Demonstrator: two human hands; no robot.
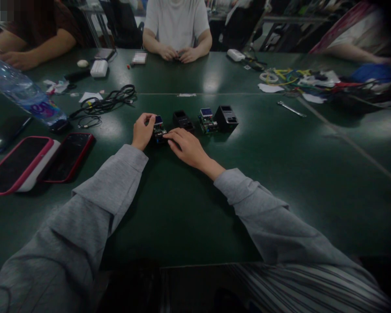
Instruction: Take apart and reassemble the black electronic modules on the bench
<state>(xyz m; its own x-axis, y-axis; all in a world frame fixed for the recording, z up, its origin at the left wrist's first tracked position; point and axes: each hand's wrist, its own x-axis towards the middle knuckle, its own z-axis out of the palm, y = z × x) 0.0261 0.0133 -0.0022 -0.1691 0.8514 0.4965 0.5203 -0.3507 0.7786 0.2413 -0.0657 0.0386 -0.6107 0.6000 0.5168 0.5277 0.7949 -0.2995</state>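
Note:
A small circuit board with a screen stands on the green table between my hands. My left hand is closed on its left upper edge, thumb and fingers pinched near the screen. From the right, my right hand touches the board's lower right side with its fingertips, the fingers held together and bent. Just behind my right hand is a black case. Farther right, a second circuit board with a screen stands beside another black case.
Phones and a tilted water bottle are at the left, near black cables. A wrench and tangled wires lie at the right. People sit across the table.

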